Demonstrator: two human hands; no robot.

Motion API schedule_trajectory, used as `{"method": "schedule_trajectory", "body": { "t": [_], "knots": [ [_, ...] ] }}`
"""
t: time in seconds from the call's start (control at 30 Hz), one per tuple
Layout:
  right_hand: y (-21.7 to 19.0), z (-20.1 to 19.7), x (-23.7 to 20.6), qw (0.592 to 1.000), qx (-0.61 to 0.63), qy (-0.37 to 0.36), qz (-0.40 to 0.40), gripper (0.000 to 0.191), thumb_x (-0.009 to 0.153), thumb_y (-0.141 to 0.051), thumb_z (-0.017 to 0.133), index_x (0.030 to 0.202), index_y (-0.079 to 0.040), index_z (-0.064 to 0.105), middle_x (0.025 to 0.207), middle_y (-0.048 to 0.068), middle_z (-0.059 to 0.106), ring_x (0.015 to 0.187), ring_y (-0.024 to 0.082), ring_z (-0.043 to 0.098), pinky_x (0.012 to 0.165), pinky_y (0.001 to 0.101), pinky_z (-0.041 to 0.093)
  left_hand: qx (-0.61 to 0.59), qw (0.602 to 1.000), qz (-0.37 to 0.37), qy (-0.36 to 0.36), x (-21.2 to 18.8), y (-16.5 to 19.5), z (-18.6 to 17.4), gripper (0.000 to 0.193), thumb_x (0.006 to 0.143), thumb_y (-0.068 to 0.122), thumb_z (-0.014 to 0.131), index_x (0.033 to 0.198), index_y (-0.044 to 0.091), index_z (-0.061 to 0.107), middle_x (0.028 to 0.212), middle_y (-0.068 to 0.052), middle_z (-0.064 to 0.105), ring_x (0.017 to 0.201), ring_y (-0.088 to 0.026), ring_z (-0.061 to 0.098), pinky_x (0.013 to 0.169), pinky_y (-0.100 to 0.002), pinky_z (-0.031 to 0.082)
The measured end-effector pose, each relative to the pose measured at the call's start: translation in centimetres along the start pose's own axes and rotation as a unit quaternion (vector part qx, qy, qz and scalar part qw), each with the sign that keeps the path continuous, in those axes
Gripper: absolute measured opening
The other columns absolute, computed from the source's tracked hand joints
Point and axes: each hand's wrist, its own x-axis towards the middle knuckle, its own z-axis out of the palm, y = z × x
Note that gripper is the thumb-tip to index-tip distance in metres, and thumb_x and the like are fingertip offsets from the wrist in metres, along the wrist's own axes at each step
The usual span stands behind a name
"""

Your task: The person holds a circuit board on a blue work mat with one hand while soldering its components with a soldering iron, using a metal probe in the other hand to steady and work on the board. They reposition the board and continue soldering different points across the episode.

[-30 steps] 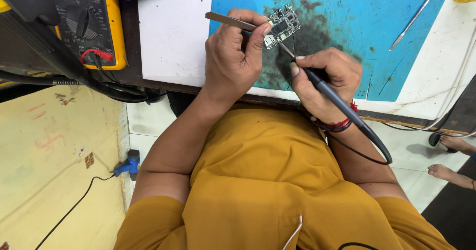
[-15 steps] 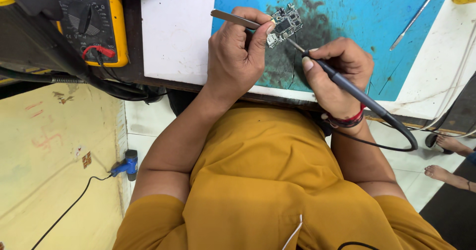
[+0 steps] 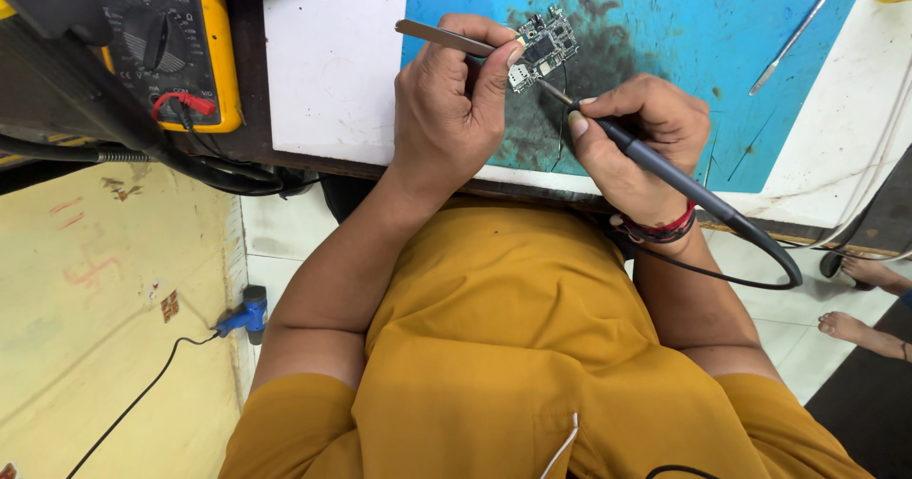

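A small dark circuit board [image 3: 544, 47] lies on a blue work mat [image 3: 665, 23] that is stained black under it. My left hand [image 3: 454, 108] grips metal tweezers [image 3: 437, 35], their points at the board's left edge. In my right hand [image 3: 638, 142] I hold a black corded soldering iron [image 3: 655, 163] like a pen. Its thin tip touches the board's lower edge.
A yellow multimeter [image 3: 161, 42] with a red plug sits at the bench's far left beside a white sheet [image 3: 332, 61]. A thin metal rod [image 3: 798, 32] lies on the mat's right. Below are a blue plug [image 3: 245, 316] on the floor and another person's bare feet [image 3: 860, 332].
My right hand has shifted right and up with the iron, its tip now at the board's lower edge. The left hand keeps the tweezers at the board.
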Motion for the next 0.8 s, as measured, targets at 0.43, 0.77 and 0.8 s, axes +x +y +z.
{"method": "schedule_trajectory", "body": {
  "t": [0.43,0.77,0.8],
  "knots": [
    [-0.04,-0.05,-0.02,1.0,-0.011,-0.003,-0.005,0.011,0.097,0.001,0.079,0.095,0.002,0.068,0.084,0.006,0.067,0.067,0.007,0.057,0.061,0.0213,0.041,-0.002,1.0,0.001,-0.003,-0.05,-0.06,0.03,0.007,0.111,0.011,0.065,0.113,0.007,0.06,0.089,-0.001,0.068,0.066,-0.005,0.064,0.058,-0.02,0.051],
    [0.02,-0.01,-0.14,1.0,-0.015,0.001,-0.004,0.01,0.098,0.001,0.079,0.096,0.002,0.069,0.084,0.006,0.067,0.067,0.007,0.056,0.061,0.0212,0.041,-0.002,1.0,-0.001,-0.001,-0.11,-0.02,0.07,0.007,0.111,0.011,0.065,0.113,0.007,0.06,0.089,-0.001,0.068,0.067,-0.005,0.065,0.058,-0.02,0.051],
    [0.0,0.01,-0.17,1.0,-0.015,0.002,-0.001,0.01,0.098,0.001,0.079,0.096,0.002,0.069,0.084,0.006,0.067,0.067,0.007,0.057,0.061,0.0211,0.041,0.0,1.0,-0.003,-0.001,-0.09,-0.03,0.05,0.007,0.111,0.01,0.065,0.112,0.007,0.06,0.087,-0.001,0.068,0.065,-0.005,0.064,0.057,-0.021,0.05]
  ]
}}
